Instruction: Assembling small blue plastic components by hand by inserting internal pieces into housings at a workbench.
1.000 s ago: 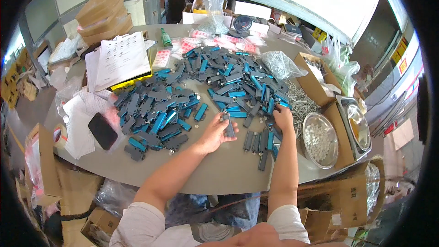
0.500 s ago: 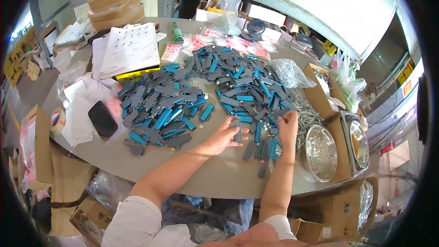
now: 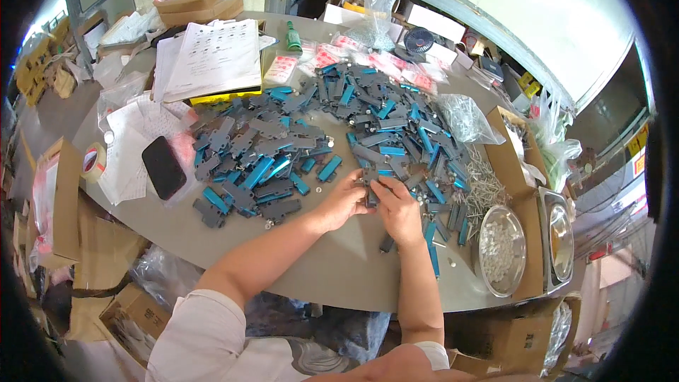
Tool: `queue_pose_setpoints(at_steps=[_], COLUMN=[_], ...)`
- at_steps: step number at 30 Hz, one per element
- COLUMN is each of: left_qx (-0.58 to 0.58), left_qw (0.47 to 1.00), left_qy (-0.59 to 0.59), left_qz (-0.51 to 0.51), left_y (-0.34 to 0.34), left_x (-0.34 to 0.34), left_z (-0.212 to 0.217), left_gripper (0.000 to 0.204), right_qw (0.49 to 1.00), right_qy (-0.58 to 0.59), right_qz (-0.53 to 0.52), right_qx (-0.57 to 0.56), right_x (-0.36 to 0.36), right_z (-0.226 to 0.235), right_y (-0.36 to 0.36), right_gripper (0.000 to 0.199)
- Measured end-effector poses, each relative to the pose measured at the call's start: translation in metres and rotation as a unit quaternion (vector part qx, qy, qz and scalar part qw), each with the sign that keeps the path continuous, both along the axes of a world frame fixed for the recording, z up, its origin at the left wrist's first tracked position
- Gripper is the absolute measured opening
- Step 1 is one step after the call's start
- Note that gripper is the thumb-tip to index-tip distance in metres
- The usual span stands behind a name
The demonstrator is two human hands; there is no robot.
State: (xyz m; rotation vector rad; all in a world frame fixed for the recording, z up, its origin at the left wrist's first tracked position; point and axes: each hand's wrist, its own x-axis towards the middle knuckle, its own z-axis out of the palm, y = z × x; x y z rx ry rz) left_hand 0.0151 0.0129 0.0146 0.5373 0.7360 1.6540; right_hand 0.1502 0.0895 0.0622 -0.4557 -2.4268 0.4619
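Above the middle of the table, my left hand (image 3: 344, 203) is closed round a dark grey oblong plastic piece (image 3: 369, 178), tilted upward. My right hand (image 3: 399, 211) meets it from the right, thumb and fingers pinched together against the piece. Whatever lies between those right fingertips is too small or covered to make out. Behind both hands spreads a heap of similar grey and blue plastic pieces (image 3: 265, 145). Several more lie in a loose row (image 3: 431, 232) beside my right wrist.
Loose screws (image 3: 482, 178) are piled right of the heap, near a metal bowl of small white pieces (image 3: 501, 251) and an open cardboard box (image 3: 511, 131). On the left lie a black phone (image 3: 164, 168), tape (image 3: 93, 161) and papers (image 3: 216, 58). A green bottle (image 3: 293, 37) stands behind.
My right hand has come from the pieces near the screws leftward to the grey piece in my left hand. The left hand still holds its piece. The whole view has shifted slightly.
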Motion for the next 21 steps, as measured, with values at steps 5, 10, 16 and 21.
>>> queue_pose_setpoints(at_steps=[5, 10, 16, 21], left_qx=[0.020, 0.023, 0.020, 0.054], left_qw=[0.999, 1.000, 0.998, 0.995], left_qy=[-0.028, -0.018, -0.003, 0.016], left_qz=[-0.024, 0.001, 0.060, 0.087], left_y=[-0.002, -0.005, -0.001, -0.003], left_x=[-0.006, -0.008, -0.010, -0.006], left_z=[0.001, 0.003, -0.004, 0.006], left_gripper=[0.044, 0.041, 0.033, 0.031], right_qw=[0.999, 0.999, 0.992, 0.989], right_qy=[0.020, 0.032, 0.037, 0.063], right_qz=[0.034, 0.037, 0.094, -0.065], right_qx=[0.006, 0.013, 0.073, -0.114], right_x=[-0.002, -0.004, -0.009, -0.014], right_z=[-0.005, -0.003, -0.003, 0.015], right_y=[0.001, 0.000, 0.000, -0.026], right_gripper=[0.038, 0.041, 0.035, 0.014])
